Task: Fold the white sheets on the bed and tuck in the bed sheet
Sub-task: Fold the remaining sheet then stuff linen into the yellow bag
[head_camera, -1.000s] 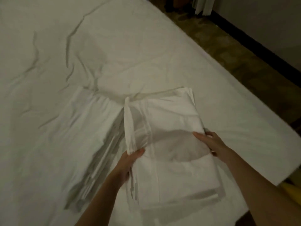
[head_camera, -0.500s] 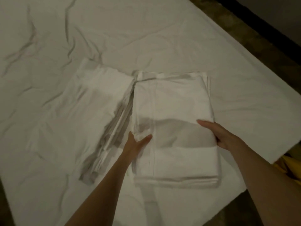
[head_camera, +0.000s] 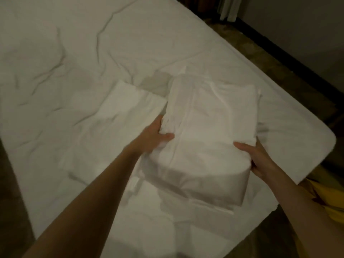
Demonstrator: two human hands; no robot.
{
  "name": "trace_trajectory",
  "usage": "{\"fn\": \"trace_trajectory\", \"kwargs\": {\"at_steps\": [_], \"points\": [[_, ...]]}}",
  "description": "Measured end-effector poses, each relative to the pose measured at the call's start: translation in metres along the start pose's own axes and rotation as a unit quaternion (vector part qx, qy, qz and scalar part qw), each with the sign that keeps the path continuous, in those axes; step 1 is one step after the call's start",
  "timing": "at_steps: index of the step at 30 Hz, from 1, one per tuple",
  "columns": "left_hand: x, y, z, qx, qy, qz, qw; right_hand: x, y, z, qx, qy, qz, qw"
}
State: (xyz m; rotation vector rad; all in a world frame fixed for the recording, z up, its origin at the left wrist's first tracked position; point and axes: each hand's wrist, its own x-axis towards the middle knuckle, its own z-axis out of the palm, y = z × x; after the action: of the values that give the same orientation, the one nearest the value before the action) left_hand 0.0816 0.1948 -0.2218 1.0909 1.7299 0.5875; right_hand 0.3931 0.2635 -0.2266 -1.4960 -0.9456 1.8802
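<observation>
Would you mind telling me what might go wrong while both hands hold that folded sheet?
The left hand and right hand grip only the folded sheet at its sides, so layers might slump apart. Swinging it left could ruffle the second folded sheet. The bed sheet is wrinkled and could bunch further.

The folded sheet [head_camera: 208,131] at the centre of the frame is plain white, with no pattern. The second folded sheet [head_camera: 119,116] to its left is white too. The bed sheet [head_camera: 93,43] is off-white, greyer in its creases. The floor [head_camera: 279,64] at upper right is mottled brown, edged by a black baseboard [head_camera: 290,53]. Yellow fabric [head_camera: 327,198] shows at lower right.
</observation>
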Motion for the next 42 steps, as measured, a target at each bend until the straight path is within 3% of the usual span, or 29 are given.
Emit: {"fn": "trace_trajectory", "kwargs": {"at_steps": [5, 10, 15, 22, 30, 33, 36, 39, 42], "points": [[-0.022, 0.019, -0.110, 0.068, 0.058, 0.016, 0.996, -0.013, -0.006, 0.097, 0.083, -0.004, -0.061, 0.995], [-0.048, -0.039, -0.193, 0.107, 0.146, -0.053, 0.982, 0.003, 0.034, 0.213, 0.130, -0.027, -0.042, 0.990], [-0.066, -0.125, -0.203, 0.127, 0.216, -0.124, 0.960, 0.025, 0.094, 0.273, 0.073, -0.071, 0.025, 0.994], [-0.035, -0.198, -0.164, 0.087, 0.250, -0.169, 0.949, 0.049, 0.136, 0.270, 0.032, -0.022, 0.105, 0.994], [-0.032, -0.190, -0.199, -0.014, 0.230, -0.118, 0.966, 0.035, 0.136, 0.281, 0.076, -0.028, 0.033, 0.996], [-0.018, -0.193, -0.199, -0.001, 0.173, -0.177, 0.969, 0.043, 0.141, 0.282, 0.088, 0.013, 0.093, 0.992], [-0.001, -0.193, -0.201, 0.034, 0.122, -0.235, 0.964, 0.056, 0.136, 0.276, 0.044, 0.002, 0.160, 0.986], [0.007, -0.190, -0.210, -0.025, 0.096, -0.301, 0.949, 0.059, 0.125, 0.268, -0.037, -0.029, 0.193, 0.980], [0.006, -0.189, -0.210, -0.062, 0.060, -0.341, 0.936, 0.063, 0.128, 0.261, -0.055, -0.004, 0.188, 0.981]]}}
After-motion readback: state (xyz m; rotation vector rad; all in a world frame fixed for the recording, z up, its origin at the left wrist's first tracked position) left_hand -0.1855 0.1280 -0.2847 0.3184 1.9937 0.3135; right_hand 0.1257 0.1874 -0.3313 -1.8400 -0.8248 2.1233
